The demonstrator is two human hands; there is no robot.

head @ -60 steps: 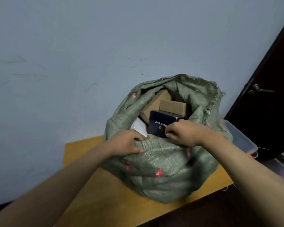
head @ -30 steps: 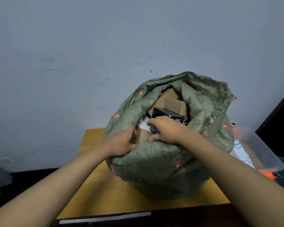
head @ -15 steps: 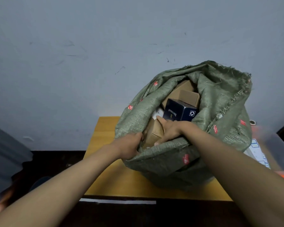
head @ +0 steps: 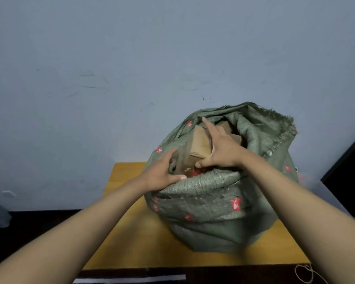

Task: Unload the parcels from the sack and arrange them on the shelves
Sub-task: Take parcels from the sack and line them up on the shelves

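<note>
Against a pale wall, the sack sits on the desk, lower right of frame. Extraction step: the right hand grasps a cardboard parcel with spread fingers; the left hand holds the rim. Next, probably lift the parcel clear.

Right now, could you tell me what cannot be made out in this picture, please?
Head view only:
- Green woven sack: the contents below its mouth are hidden by the fabric.
- Brown cardboard box: partly covered by the right hand.
- Left hand: its fingertips are lost in the sack's folds.
- Shelves: out of frame.
</note>
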